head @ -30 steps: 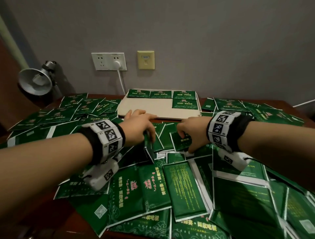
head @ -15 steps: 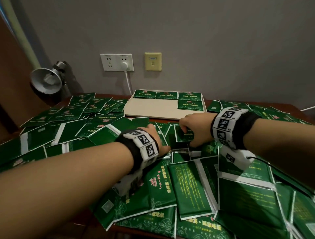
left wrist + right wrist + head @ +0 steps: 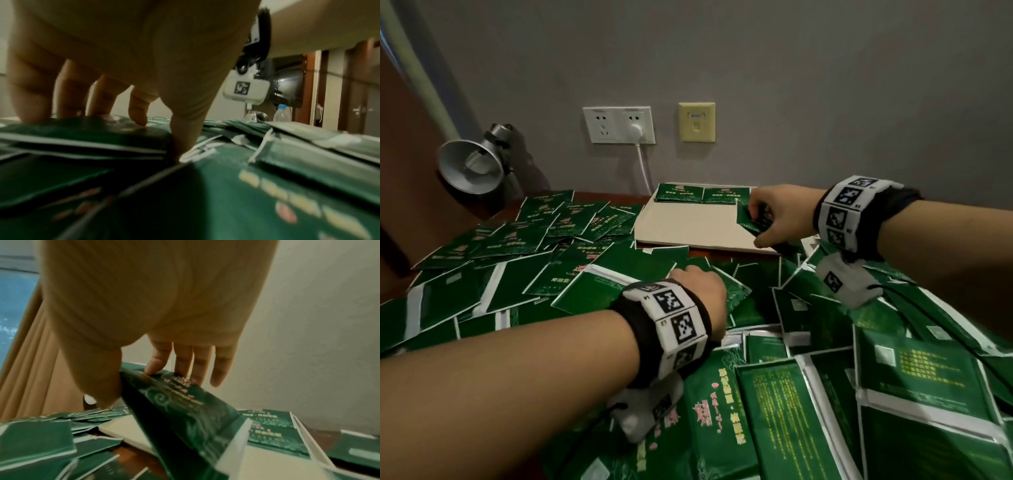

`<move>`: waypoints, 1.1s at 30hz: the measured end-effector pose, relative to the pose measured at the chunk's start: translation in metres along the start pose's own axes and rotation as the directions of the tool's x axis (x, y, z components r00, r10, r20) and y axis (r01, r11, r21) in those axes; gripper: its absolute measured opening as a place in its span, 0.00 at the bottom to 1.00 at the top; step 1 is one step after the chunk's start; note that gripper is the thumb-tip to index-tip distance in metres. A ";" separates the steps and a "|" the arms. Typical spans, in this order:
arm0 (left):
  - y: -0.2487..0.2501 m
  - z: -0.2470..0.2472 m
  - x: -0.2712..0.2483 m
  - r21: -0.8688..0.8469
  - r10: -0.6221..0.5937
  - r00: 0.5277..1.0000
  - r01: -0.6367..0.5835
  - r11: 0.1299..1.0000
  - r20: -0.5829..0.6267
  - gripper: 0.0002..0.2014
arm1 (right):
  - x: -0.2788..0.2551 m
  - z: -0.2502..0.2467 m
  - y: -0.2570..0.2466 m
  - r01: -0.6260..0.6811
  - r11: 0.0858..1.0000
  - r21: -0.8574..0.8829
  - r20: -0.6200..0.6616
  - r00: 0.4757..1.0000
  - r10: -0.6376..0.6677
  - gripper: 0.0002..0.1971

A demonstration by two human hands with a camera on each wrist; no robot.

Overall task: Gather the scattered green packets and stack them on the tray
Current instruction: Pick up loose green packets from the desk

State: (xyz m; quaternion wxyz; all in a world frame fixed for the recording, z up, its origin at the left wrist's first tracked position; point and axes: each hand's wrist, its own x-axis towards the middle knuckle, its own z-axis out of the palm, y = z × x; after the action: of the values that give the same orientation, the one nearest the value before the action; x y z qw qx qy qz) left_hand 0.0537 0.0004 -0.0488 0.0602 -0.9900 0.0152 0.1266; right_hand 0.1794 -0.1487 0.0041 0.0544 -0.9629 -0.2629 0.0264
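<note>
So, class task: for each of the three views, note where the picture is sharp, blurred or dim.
Head view: dim room, yet the tray and printed packets stay sharp. Left wrist view: dark, the foreground packets smeared with blur beneath the left hand. Right wrist view: the held packet is softly blurred in the right hand, the wall evenly lit.

Both forearms bare, no sleeves. Left wrist: black fabric wristband (image 3: 633,329) wrapped by white segmented band printed with black square fiducial markers (image 3: 674,322). Small white camera module with one marker (image 3: 645,411) hangs beneath, thin black cable attached. Right wrist: matching black band (image 3: 893,212), white marker band (image 3: 842,212), white marker-tagged module (image 3: 842,281) with black cable.
</note>
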 end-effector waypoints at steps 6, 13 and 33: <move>-0.048 -0.050 0.032 -0.033 0.103 0.993 -0.105 0.994 -0.065 0.19 | 0.050 -0.002 0.013 0.006 0.995 -0.103 -0.008 1.000 -0.007 0.20; -0.121 -0.084 0.145 0.088 0.098 0.975 -0.082 0.993 -0.201 0.18 | 0.117 0.013 0.018 0.003 0.965 -0.263 0.098 0.995 0.024 0.19; -0.129 -0.048 0.247 0.117 0.188 0.977 -0.200 0.973 0.102 0.47 | 0.192 0.063 0.013 -0.155 0.906 -0.393 0.114 0.970 0.216 0.28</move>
State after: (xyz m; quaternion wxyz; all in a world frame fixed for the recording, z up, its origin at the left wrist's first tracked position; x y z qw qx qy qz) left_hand 0.3103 0.1186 -0.0497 0.1109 -0.9712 0.1172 0.1751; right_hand 0.3460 -0.0565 -0.0646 -0.1572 -0.9707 -0.1736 0.0546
